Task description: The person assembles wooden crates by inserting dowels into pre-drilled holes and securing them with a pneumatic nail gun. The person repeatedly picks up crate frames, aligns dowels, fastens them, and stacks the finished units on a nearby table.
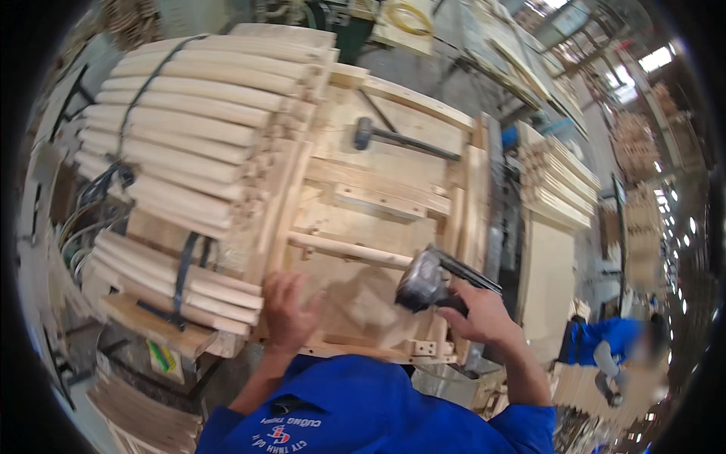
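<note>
A dark grey pneumatic nail gun (423, 281) is gripped by its handle in my right hand (480, 314), above the front right part of a pale wooden frame. My left hand (291, 312) holds nothing, with its thumb apart from its fingers, by the frame's left side rail (286, 219); motion blurs it a little. Across the frame lies a wooden crossbar (352, 248), its right end hidden behind the nail gun. Farther back is a wider slat with a drilled wooden block (378, 201) against it. A black-headed mallet (364, 135) rests in the far section.
Strapped bundles of curved wooden slats (189, 113) crowd the left, with a smaller bundle (178, 284) nearer me. More boards (560, 181) are stacked at the right. A co-worker in blue (612, 340) is at the lower right. A yellow hose coil (408, 19) lies at the back.
</note>
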The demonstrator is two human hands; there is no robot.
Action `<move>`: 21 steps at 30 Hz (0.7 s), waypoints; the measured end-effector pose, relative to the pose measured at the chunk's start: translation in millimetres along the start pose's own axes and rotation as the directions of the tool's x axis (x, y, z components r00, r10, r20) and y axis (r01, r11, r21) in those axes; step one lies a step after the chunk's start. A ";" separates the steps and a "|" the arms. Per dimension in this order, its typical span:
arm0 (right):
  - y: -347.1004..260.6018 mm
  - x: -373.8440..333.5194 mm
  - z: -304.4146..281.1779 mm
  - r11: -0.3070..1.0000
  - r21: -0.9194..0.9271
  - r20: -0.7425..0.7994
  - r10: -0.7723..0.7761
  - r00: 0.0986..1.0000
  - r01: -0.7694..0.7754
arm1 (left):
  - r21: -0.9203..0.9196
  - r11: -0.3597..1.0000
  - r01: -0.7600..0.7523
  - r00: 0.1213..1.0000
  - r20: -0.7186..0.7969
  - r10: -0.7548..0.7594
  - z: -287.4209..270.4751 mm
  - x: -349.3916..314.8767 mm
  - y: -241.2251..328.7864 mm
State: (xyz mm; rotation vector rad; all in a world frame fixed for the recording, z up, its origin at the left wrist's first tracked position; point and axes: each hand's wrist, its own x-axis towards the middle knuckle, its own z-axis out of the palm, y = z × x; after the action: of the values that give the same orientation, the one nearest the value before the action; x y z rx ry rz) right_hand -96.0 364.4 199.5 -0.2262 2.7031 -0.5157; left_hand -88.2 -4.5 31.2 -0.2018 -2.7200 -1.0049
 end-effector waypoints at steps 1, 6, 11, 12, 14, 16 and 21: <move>12.0 -21.1 -3.9 0.993 0.018 -0.112 0.119 0.987 -0.117 | 0.060 0.998 0.007 1.000 0.020 -0.009 -0.9 2.1 -3.9; 94.1 -92.3 -14.8 0.885 0.084 -0.500 0.434 0.749 -0.457 | 0.187 0.981 0.042 0.971 0.222 -0.084 -8.3 12.4 1.4; 180.4 -125.4 -12.7 0.797 -0.018 -0.656 0.446 0.609 -0.603 | 0.213 0.977 -0.025 0.961 0.274 -0.035 -0.7 19.6 -3.6; 187.2 -124.6 -11.1 0.775 -0.034 -0.647 0.464 0.605 -0.631 | 0.225 0.974 -0.028 0.960 0.277 -0.037 -1.6 19.8 -3.2; 197.7 -126.4 -8.9 0.724 -0.068 -0.635 0.499 0.590 -0.686 | 0.226 0.974 -0.032 0.957 0.287 -0.036 -1.2 22.8 -2.2; 200.8 -124.1 0.6 0.740 -0.099 -0.707 0.418 0.571 -0.665 | 0.222 0.975 -0.019 0.952 0.302 -0.050 -1.9 21.8 -5.0; 138.3 -100.3 41.9 0.788 -0.248 -0.838 0.116 0.533 -0.563 | 0.348 0.930 -0.121 0.949 0.315 0.005 -1.8 11.6 -20.7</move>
State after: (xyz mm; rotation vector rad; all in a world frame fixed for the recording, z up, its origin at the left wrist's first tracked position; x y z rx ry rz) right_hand 0.5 500.6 144.0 0.6004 3.5731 0.3533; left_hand -103.3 -20.8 22.7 -0.4076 -3.0966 -0.4633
